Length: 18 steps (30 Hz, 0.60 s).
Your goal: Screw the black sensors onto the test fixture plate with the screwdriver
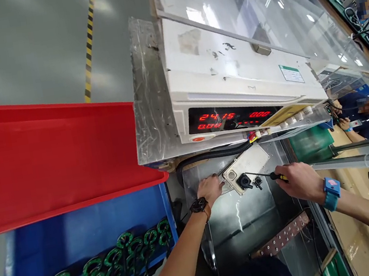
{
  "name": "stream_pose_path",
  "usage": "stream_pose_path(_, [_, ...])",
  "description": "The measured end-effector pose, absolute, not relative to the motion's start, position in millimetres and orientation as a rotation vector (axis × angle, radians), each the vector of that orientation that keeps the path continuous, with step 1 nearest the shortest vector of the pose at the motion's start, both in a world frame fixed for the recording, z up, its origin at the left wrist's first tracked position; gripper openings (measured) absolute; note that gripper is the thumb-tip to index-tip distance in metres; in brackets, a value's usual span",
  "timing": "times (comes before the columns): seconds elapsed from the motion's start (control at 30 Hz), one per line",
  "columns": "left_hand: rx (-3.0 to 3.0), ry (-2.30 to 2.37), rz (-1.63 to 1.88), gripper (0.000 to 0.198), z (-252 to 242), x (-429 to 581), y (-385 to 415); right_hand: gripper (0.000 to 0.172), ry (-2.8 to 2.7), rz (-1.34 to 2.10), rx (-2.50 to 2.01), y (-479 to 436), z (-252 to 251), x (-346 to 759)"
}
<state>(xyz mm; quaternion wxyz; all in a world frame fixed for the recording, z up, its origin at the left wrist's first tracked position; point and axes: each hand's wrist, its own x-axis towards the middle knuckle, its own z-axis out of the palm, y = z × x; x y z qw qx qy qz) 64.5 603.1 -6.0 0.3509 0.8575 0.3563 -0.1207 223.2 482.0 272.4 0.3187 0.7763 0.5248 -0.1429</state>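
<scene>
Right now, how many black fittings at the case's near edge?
2: larger fitting at the near edge of the case; smaller fitting just right of it, nearer the right hand. More could be hidden beneath.

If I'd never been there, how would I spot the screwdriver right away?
Find the big white machine with glowing red numbers. Below it in the picture, the right hand holds the screwdriver, its thin shaft reaching over a pale metal box. Its black-and-yellow handle sets it apart from the round black part near its tip.

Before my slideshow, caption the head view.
Right hand holds a screwdriver over a pale housing, left hand at its edge.
</scene>
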Motion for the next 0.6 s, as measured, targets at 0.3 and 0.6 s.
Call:
stream_pose_path(0.3, [2.317,0.934,-0.327,0.038,-11.5,67.7,601.0,0.021,1.385,-0.402,2.034,481.3,272.1,225.4])
stream_pose_path(0.6, [2.328,0.909,-0.291,0.037,-8.9,64.3,601.1,0.022,1.37,-0.407,2.063,482.2,272.1,227.3])
